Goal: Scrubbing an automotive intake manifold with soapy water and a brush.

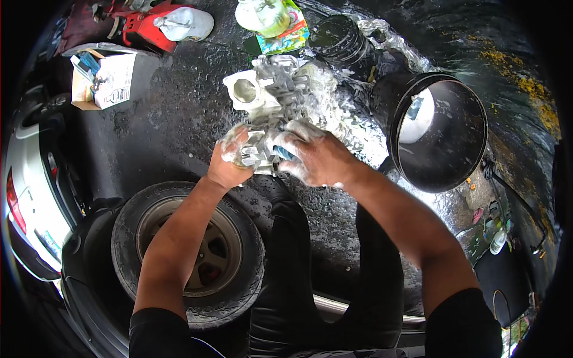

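A cast-metal intake manifold (264,105), wet with white suds, lies on the dark ground in front of me, its round flanged opening towards the upper left. My left hand (232,156), lathered over the fingers, grips the manifold's near end. My right hand (309,154), also soapy, is closed around a blue scrubbing pad or sponge (284,153) held against the right side of that same end. Foam covers the part and spreads over the ground on its right. The fingertips of both hands are partly hidden by suds.
A black bucket (441,172) lies tilted at the right, with more black buckets (338,38) behind. A wheel with tire (123,237) is at lower left. Farther off are a cardboard box (117,83), a whitish jug (190,24) and a cloudy plastic container (264,18).
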Available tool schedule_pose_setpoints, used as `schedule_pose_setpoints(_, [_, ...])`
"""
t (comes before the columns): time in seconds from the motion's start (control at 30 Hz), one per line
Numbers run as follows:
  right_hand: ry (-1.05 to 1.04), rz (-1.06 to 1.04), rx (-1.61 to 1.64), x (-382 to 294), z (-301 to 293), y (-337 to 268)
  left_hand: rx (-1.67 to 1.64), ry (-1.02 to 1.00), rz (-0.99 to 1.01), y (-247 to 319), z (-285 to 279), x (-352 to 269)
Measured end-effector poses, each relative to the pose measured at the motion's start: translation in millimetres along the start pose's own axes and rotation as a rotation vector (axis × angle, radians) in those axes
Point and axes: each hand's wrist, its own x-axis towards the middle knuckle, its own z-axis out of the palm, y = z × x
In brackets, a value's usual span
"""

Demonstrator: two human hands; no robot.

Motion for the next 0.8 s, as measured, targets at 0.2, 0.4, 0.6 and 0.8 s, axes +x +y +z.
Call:
schedule_pose_setpoints(0.2, [-0.011, -0.15, -0.095, 10.1, 1.3, 19.9, -0.163, 0.099, 0.074, -1.9, 1.6, 1.7])
schedule_pose_setpoints(0.4, [-0.001, 0.171, 0.308, 24.3, 16.6, 10.3, -0.078, 0.073, 0.126, 6.6, -2.3, 15.8])
schedule_pose_setpoints(0.6, [0.115, 1.237, 1.589, 35.8, 21.9, -31.0, -0.051, 0.068, 0.111, -5.4, -3.1, -5.4])
schedule_pose_setpoints(0.8, [0.061, 0.212, 1.733, 0.4, 15.5, 7.2, -0.022, -0.097, -0.001, -2.2, 1.0, -4.9])
